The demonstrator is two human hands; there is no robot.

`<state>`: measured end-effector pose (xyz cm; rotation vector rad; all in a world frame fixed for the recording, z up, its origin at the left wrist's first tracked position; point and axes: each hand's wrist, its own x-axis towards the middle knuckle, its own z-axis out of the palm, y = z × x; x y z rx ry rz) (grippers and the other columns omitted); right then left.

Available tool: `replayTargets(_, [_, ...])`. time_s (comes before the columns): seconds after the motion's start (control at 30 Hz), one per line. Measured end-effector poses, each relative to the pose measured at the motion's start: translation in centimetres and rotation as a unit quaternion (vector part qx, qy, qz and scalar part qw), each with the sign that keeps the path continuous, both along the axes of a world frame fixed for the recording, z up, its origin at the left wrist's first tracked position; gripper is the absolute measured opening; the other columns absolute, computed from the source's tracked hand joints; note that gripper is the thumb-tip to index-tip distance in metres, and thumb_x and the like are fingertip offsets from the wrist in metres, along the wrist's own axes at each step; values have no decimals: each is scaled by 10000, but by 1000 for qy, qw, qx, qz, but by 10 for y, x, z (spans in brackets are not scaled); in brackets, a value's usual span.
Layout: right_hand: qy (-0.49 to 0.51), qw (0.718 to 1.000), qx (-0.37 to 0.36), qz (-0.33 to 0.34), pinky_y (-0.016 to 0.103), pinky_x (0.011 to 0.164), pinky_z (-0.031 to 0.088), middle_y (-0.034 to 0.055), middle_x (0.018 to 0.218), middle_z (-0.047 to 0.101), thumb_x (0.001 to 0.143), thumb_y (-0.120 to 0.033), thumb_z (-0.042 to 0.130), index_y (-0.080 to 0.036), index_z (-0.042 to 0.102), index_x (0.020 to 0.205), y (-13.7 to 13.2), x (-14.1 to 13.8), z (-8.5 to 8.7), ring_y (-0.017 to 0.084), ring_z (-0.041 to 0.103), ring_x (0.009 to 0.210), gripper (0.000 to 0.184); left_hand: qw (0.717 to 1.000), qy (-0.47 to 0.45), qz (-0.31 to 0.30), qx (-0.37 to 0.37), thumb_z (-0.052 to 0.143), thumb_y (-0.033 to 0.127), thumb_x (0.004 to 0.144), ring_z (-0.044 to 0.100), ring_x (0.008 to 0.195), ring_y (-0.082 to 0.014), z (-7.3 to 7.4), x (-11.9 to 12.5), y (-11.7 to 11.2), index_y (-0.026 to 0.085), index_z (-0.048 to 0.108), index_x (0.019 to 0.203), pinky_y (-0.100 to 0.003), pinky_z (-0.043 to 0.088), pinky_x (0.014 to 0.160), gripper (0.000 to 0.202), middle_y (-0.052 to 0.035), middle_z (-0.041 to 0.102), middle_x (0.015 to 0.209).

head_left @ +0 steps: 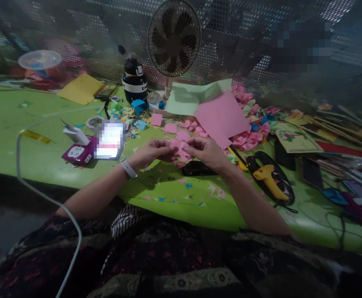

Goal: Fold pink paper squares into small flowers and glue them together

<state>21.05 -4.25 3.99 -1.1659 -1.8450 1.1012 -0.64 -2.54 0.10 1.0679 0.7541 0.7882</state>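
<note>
Between my hands is a small piece of pink paper [178, 145], pinched at both sides. My left hand [159, 152] has its fingers closed on the paper's left edge, and a white band circles that wrist. My right hand [203, 152] grips the other side between thumb and fingertips. Small pink paper squares [170, 128] lie just beyond my fingers. A black stapler-like object [198, 169] rests on the table under my right hand. Past it, a large sheet of pink paper [222, 116] overlaps a pale green sheet [199, 94].
A phone with a lit screen [110, 140] and a purple power strip [79, 154] sit to the left. Rightward lie a yellow-handled glue gun [269, 178], a cutter knife [239, 158] and pink paper flowers [252, 138]. A fan [174, 39] and black bottle [135, 80] stand behind.
</note>
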Motion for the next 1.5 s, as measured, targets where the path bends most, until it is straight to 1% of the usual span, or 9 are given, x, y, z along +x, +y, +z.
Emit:
replayTargets(0.17, [16,1000,1,-8,283,612,437,21,776,645,762,-541,766,-163,684,849,1,-1,-2,124,530,668,396,1000,-6,8,11,928,442,612,744,767,-171,2,-1,-2,126,724,805,-364,611,856,423,-57,764,794])
replayTargets(0.4, [15,1000,2,-9,286,643,450,25,793,661,783,-495,761,-161,693,857,3,1,-6,125,556,686,349,999,-5,1,33,914,442,637,743,765,-170,5,-1,-3,136,729,801,-354,610,839,394,-60,768,804])
replayTargets(0.57, [17,1000,-11,-3,280,623,453,34,817,679,789,-538,745,-166,700,887,3,2,-8,133,565,702,387,999,-6,-2,46,906,425,655,746,779,-177,4,-3,-2,138,738,807,-354,609,839,366,-63,766,805])
replayTargets(0.87, [14,999,-31,-15,270,596,426,6,747,635,743,-543,781,-161,678,847,0,4,-6,114,524,656,409,999,19,-12,48,898,391,665,737,751,-158,0,-2,-1,140,732,809,-326,606,809,334,-70,776,806])
replayTargets(1.1, [-5,999,-35,-10,282,609,439,-1,726,630,761,-488,772,-163,678,869,-1,5,-7,112,524,636,355,998,38,-23,53,899,390,659,725,711,-140,0,-3,-2,142,730,792,-290,601,759,328,-63,776,794])
replayTargets(1.23, [-14,999,-49,5,261,551,407,-17,652,607,761,-495,764,-160,689,850,-2,5,-4,103,510,577,355,995,55,-52,62,907,426,643,721,704,-152,2,-3,-3,127,730,768,-297,602,745,369,-83,775,794])
replayTargets(1.33, [-12,998,-60,16,251,519,396,-29,603,581,767,-505,757,-165,667,791,-4,4,-2,97,504,538,353,996,53,-44,61,909,428,642,724,708,-158,3,-4,-3,126,727,789,-310,605,755,383,-82,771,796])
replayTargets(1.43, [19,998,-55,-17,253,519,424,-27,618,587,762,-526,762,-176,645,773,-5,0,-4,97,517,536,369,997,54,-16,55,875,442,692,716,681,-145,3,-4,-3,142,730,822,-293,600,723,358,-77,773,815])
replayTargets(1.5, [40,997,-46,-48,262,530,447,-20,642,594,758,-539,765,-183,634,769,-7,-3,-6,103,532,552,380,997,64,-14,51,833,457,741,707,657,-136,3,-4,-3,146,742,855,-270,587,679,344,-85,775,834])
